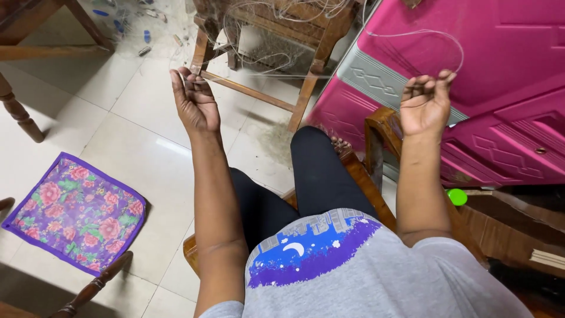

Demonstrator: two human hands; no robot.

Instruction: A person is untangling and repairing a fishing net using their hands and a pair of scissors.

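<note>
The person sits with both arms raised toward the top of the frame. The left hand [196, 103], left of centre, pinches a thin clear line [412, 33] between closed fingertips; the right hand [425, 103], at upper right, has its fingers curled shut on the same line, which loops above it across the pink cabinet [506, 70]. A wooden chair [306, 88] draped in tangled netting stands between the hands, and a floral mat [76, 212] lies at lower left on the tiled floor [129, 118]

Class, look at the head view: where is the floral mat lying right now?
The floral mat lies flat on the tiled floor at lower left, beside the left forearm and below the left hand.
</note>
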